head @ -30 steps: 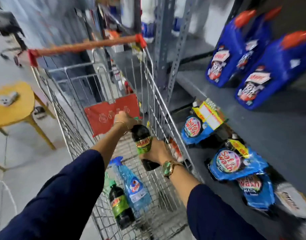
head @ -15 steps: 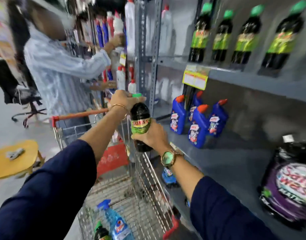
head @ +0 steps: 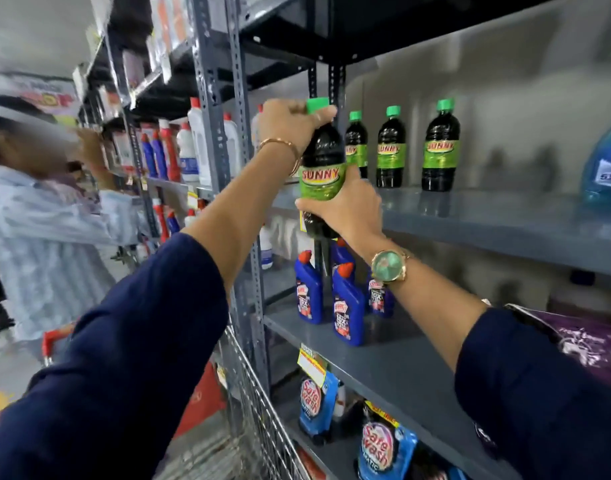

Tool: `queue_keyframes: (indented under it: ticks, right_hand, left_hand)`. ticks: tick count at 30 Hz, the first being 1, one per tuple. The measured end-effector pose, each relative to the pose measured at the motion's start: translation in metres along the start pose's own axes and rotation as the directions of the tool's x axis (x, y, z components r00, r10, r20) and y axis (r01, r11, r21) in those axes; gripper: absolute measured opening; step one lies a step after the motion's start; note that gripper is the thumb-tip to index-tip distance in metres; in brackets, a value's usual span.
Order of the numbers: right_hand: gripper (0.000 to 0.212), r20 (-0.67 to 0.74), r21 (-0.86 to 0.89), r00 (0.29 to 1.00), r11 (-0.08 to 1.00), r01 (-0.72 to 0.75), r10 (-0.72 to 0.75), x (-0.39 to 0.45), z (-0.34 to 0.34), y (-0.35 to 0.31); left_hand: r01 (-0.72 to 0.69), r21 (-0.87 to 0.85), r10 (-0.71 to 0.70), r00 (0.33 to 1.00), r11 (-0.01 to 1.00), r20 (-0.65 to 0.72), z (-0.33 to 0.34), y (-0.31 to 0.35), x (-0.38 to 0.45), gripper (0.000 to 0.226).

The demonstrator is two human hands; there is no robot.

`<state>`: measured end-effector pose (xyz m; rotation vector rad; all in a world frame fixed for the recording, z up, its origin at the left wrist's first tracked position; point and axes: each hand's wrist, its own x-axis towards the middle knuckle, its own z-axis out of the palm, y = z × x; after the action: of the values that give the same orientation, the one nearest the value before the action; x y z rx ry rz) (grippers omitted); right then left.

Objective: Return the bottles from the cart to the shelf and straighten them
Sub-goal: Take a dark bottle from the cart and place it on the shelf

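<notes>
A dark bottle with a green "SUNNY" label [head: 320,157] and green cap is held upright in front of the grey shelf [head: 470,220], level with its front edge. My left hand [head: 290,121] grips the neck and cap. My right hand [head: 349,206] wraps the lower body from the right. Three matching bottles stand in a row on that shelf: one [head: 356,147] just behind the held bottle, one [head: 391,147] in the middle, and one [head: 439,147] on the right. The wire cart [head: 259,410] is below my arms; its contents are hidden.
A large blue jug [head: 605,164] sits at the shelf's right end. Blue toilet-cleaner bottles [head: 347,303] stand on the shelf below, Safe Wash pouches [head: 314,403] lower still. Another person in a striped shirt [head: 44,237] works at the shelves to the left. A perforated upright post [head: 227,133] is beside the bottle.
Both hands lifted the SUNNY bottle out of the cart and up to shelf height. My view swung up from the cart to the shelf with the matching bottles.
</notes>
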<state>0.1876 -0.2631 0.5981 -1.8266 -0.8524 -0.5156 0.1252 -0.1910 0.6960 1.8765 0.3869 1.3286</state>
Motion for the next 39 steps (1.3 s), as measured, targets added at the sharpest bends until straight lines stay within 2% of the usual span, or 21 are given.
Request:
queue_keyframes:
  ticks: [3,6,8,10,14,18,20,24,29,36,39]
  right_hand:
    - [0.08,-0.098,-0.031,0.995,0.999,0.015,-0.018,0.032,-0.011,0.007]
    - [0.079,-0.129,-0.017,0.992,1.0,0.002,-0.004,0.061,-0.012,0.016]
    - [0.076,-0.136,-0.003,0.991,1.0,-0.015,0.014,0.078,-0.008,0.024]
    - [0.076,-0.131,-0.004,0.991,0.999,-0.043,0.042,0.094,0.0,0.035]
    - [0.084,-0.103,-0.026,0.984,0.988,-0.151,0.148,0.118,0.019,0.054]
    - [0.108,-0.037,-0.06,0.958,0.957,-0.285,0.284,0.141,0.033,0.056]
    - [0.112,0.005,-0.053,0.941,0.94,-0.337,0.338,0.149,0.037,0.055]
    - [0.104,0.076,-0.061,0.921,0.924,-0.378,0.382,0.158,0.039,0.056]
    - [0.093,0.088,-0.053,0.907,0.911,-0.408,0.411,0.157,0.039,0.055]
    - [0.101,0.14,-0.071,0.88,0.891,-0.448,0.454,0.147,0.034,0.05]
    - [0.093,0.058,-0.056,0.914,0.915,-0.399,0.402,0.137,0.026,0.053]
  left_hand:
    - [-0.057,0.005,0.057,0.998,0.998,0.029,0.024,0.013,0.027,0.043]
    - [-0.121,0.031,0.12,0.992,0.992,0.047,0.049,0.018,0.053,0.03]
    - [-0.131,0.064,0.128,0.99,0.989,0.058,0.064,0.016,0.069,0.034]
    - [-0.115,0.086,0.109,0.991,0.99,0.071,0.079,0.007,0.085,0.043]
    - [-0.127,0.135,0.108,0.984,0.983,0.141,0.107,-0.024,0.108,0.025]
    - [-0.17,0.141,0.145,0.975,0.975,0.171,0.124,-0.041,0.126,0.017]
    - [-0.158,0.145,0.128,0.972,0.977,0.196,0.128,-0.044,0.132,0.012]
    - [-0.13,0.143,0.097,0.972,0.981,0.215,0.131,-0.053,0.143,0.026]
    - [-0.076,0.036,0.064,0.964,0.996,0.26,0.131,-0.058,0.146,0.014]
    - [-0.074,0.099,0.045,0.961,0.992,0.271,0.125,-0.055,0.14,0.022]
    - [-0.058,0.104,0.034,0.975,0.993,0.219,0.112,-0.063,0.134,0.029]
